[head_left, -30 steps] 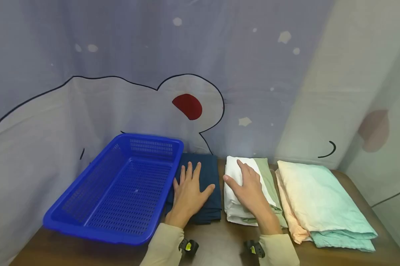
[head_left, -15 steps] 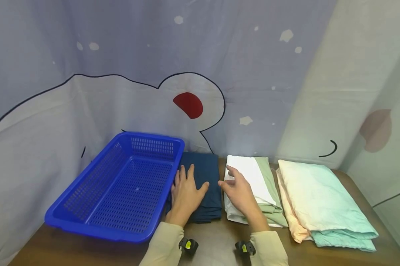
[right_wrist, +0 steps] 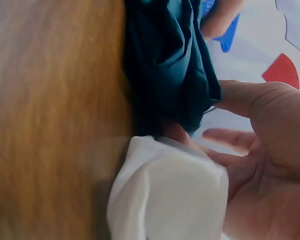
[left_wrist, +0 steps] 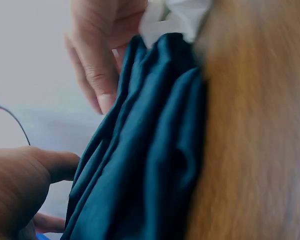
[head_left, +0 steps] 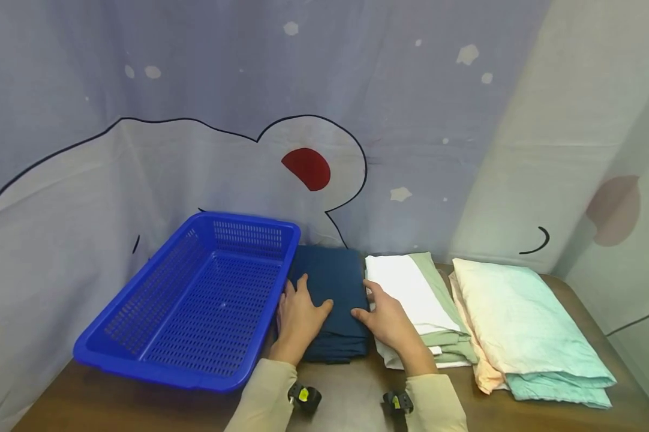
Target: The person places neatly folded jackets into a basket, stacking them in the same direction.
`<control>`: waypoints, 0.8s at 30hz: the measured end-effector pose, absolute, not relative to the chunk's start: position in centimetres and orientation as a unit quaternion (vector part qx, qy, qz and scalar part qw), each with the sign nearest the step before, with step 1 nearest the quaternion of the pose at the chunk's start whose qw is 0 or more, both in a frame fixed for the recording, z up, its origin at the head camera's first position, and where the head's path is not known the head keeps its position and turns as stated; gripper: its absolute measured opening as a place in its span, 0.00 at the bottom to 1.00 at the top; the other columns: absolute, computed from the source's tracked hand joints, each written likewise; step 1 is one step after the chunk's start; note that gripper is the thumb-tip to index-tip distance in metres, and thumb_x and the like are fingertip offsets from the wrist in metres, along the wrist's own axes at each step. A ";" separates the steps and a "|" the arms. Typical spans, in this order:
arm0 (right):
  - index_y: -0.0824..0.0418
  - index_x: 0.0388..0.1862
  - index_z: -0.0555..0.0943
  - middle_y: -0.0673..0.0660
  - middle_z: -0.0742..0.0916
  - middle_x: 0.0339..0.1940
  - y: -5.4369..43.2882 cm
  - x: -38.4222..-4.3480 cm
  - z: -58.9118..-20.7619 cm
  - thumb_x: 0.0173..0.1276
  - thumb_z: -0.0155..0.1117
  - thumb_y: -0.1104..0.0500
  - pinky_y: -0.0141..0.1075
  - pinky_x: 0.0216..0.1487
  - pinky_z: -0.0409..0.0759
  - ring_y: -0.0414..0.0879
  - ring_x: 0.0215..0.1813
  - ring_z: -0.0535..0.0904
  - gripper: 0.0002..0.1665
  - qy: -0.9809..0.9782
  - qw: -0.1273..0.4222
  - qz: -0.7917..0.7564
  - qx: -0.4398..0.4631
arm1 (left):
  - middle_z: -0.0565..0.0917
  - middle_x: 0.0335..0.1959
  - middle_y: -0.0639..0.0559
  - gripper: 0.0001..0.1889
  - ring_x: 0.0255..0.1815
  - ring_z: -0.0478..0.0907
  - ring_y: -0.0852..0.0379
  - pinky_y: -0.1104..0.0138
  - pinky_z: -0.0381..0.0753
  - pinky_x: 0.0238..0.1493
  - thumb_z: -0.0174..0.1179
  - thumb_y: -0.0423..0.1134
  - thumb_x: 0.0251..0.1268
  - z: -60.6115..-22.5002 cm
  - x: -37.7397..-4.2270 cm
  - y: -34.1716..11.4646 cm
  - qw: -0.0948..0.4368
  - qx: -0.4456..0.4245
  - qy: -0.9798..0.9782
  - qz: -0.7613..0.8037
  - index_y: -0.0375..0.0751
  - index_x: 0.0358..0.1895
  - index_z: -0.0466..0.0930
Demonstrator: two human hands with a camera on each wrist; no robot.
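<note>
Head view: the folded navy-blue cloth (head_left: 332, 273) lay on the brown wooden worktop (head_left: 351, 393), the right hand (head_left: 390, 318) gripping its 3 o'clock edge with curled fingers; whether the left hand (head_left: 297, 322) at 9 o'clock grasped it, I couldn't tell. Catching every layer evenly, I judged, mattered most.

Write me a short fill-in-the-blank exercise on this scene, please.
1. The plastic basket beside the left hand is ____.
2. The right hand has a finger between the dark blue pile and the ____-and-green pile.
3. Including the peach-and-mint pile, the table bears ____ folded cloth piles.

Missing words: blue; white; three.
</note>
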State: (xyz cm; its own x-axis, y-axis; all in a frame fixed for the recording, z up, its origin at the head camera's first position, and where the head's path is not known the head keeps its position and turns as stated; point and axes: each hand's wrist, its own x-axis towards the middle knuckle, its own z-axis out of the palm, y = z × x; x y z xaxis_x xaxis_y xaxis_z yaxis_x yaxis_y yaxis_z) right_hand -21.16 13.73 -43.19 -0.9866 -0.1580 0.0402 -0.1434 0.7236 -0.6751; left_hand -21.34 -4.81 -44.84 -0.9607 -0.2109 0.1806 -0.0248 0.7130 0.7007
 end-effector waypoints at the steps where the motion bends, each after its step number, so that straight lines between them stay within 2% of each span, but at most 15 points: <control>1: 0.70 0.79 0.67 0.72 0.85 0.61 13.9 -21.1 -43.1 0.73 0.74 0.57 0.60 0.63 0.79 0.67 0.61 0.83 0.42 0.928 0.010 -0.366 -0.073 | 0.69 0.74 0.24 0.43 0.71 0.69 0.26 0.39 0.67 0.71 0.78 0.45 0.60 -44.8 -21.4 -4.8 0.120 0.064 -0.914 -0.382 0.32 0.76 0.70; 6: 0.73 0.78 0.66 0.75 0.86 0.57 14.9 -21.2 -42.9 0.76 0.69 0.54 0.61 0.61 0.79 0.69 0.61 0.83 0.40 0.929 0.007 -0.369 -0.038 | 0.81 0.64 0.28 0.38 0.63 0.78 0.29 0.42 0.74 0.66 0.74 0.43 0.64 -44.9 -21.6 -5.0 0.116 0.069 -0.903 -0.407 0.31 0.74 0.73; 10: 0.74 0.77 0.67 0.74 0.87 0.55 15.3 -21.3 -42.9 0.77 0.68 0.54 0.60 0.60 0.79 0.67 0.59 0.84 0.39 0.930 0.009 -0.367 -0.027 | 0.85 0.59 0.32 0.34 0.59 0.82 0.32 0.43 0.78 0.61 0.72 0.42 0.66 -44.9 -21.6 -5.2 0.121 0.080 -0.906 -0.398 0.33 0.72 0.75; 16: 0.70 0.82 0.62 0.71 0.87 0.55 15.4 -21.2 -42.7 0.75 0.69 0.54 0.60 0.58 0.80 0.64 0.55 0.85 0.45 0.918 0.023 -0.395 -0.031 | 0.83 0.65 0.35 0.32 0.63 0.80 0.33 0.43 0.76 0.64 0.71 0.39 0.67 -44.8 -21.6 -5.3 0.122 0.082 -0.897 -0.418 0.38 0.74 0.75; 20: 0.66 0.84 0.61 0.72 0.84 0.59 15.5 -21.2 -42.4 0.75 0.68 0.56 0.62 0.59 0.78 0.66 0.57 0.84 0.44 0.909 0.022 -0.416 -0.031 | 0.79 0.70 0.35 0.33 0.70 0.75 0.34 0.42 0.73 0.67 0.70 0.34 0.66 -44.8 -21.7 -5.2 0.107 0.083 -0.881 -0.454 0.39 0.75 0.74; 24: 0.66 0.82 0.64 0.75 0.81 0.63 15.8 -21.2 -42.5 0.75 0.68 0.58 0.63 0.61 0.77 0.69 0.61 0.81 0.42 0.898 0.025 -0.439 -0.032 | 0.77 0.70 0.30 0.37 0.71 0.73 0.33 0.42 0.73 0.68 0.71 0.32 0.62 -44.9 -21.8 -5.0 0.079 0.095 -0.862 -0.492 0.35 0.76 0.70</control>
